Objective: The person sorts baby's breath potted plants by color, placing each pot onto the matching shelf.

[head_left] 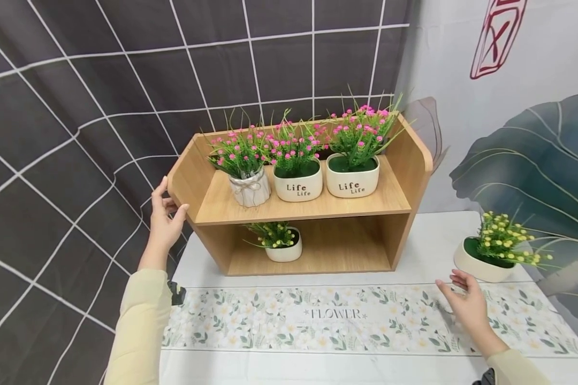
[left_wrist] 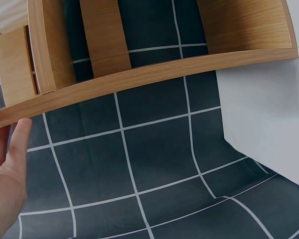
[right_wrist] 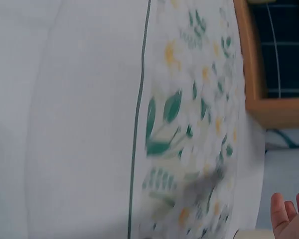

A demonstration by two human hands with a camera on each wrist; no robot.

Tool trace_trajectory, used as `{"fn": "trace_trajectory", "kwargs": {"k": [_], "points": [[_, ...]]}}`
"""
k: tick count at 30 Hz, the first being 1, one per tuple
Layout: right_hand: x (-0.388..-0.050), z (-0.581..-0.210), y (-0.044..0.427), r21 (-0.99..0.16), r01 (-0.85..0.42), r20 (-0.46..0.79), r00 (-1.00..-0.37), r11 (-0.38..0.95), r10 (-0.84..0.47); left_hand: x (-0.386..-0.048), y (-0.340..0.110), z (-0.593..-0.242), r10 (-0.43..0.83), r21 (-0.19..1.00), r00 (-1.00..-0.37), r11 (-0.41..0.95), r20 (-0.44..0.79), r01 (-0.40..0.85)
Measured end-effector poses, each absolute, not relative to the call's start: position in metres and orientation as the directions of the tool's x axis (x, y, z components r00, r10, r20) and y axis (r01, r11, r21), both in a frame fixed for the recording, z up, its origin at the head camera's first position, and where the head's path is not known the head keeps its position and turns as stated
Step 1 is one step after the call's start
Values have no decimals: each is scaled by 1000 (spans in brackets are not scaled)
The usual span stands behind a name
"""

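My left hand [head_left: 166,224] is at the left side panel of a two-tier wooden shelf [head_left: 303,215], gripping its edge between thumb and fingers. In the left wrist view, the thumb [left_wrist: 21,134] lies against the outer side of the panel edge [left_wrist: 139,74]. My right hand [head_left: 467,307] hovers over the table, fingers loosely bent and holding nothing. Just beyond it stands a white oval pot of yellow artificial flowers [head_left: 484,266]. Only the fingers and part of the palm of the right hand [right_wrist: 291,219] show in the right wrist view.
On the upper tier stand a bow-tied white pot [head_left: 250,190] and two "Life" pots [head_left: 298,182], all with pink flowers. A smaller yellow-flowered pot [head_left: 285,252] sits on the lower tier. A floral runner [head_left: 337,331] crosses the white table; gridded dark cloth [head_left: 139,80] hangs behind.
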State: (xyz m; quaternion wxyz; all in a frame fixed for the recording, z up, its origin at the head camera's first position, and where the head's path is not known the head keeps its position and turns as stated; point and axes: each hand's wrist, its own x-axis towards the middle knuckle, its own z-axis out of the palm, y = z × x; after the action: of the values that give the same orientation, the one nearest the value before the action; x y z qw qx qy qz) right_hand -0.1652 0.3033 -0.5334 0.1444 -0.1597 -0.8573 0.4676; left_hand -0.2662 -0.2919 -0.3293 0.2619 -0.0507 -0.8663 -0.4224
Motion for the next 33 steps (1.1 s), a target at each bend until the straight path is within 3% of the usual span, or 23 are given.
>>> {"fn": "trace_trajectory", "kwargs": {"k": [8,18,27,33], "points": [[-179,-557,348,-789,281,88,-829,547,553,-267,-291,-326,-133,702,-855,640,501,312],[-181,-537,374,-788,357,29,-792,501,610,-267,-291,-327,-135,717,-861,623,491,311],[-196,-526,403,-804,381,-77,-829,456,554,-269,-290,-326,-137,720,-861,620,489,310],[-201,-527,417,-784,364,-104,-875,502,472,-267,-290,-328,-151,726,-867,624,475,289]]}}
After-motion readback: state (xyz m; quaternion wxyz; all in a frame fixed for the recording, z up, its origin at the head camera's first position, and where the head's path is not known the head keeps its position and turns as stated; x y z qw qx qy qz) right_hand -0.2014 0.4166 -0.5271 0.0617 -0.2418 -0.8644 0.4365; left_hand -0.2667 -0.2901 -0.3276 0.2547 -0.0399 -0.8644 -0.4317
